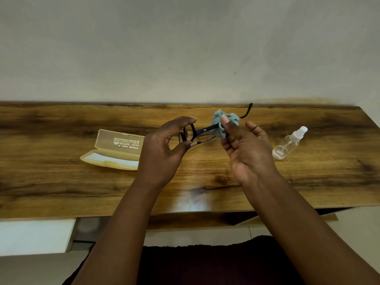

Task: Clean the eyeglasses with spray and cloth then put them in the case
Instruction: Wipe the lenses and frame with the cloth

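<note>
Above the middle of the wooden table, my left hand (164,145) pinches the front of the black eyeglasses (202,131) between thumb and fingers. My right hand (246,149) pinches a crumpled blue-grey cloth (221,120) around one temple arm of the glasses; that arm's curved tip sticks out beyond the cloth toward the wall. A translucent yellowish case (115,149) lies open on the table left of my left hand. A small clear spray bottle (289,144) with a white nozzle lies on its side to the right of my right hand.
The wooden table (61,182) runs across the view against a plain pale wall (185,48). Its front edge is close to my body. A white surface (35,237) sits below the table at the left.
</note>
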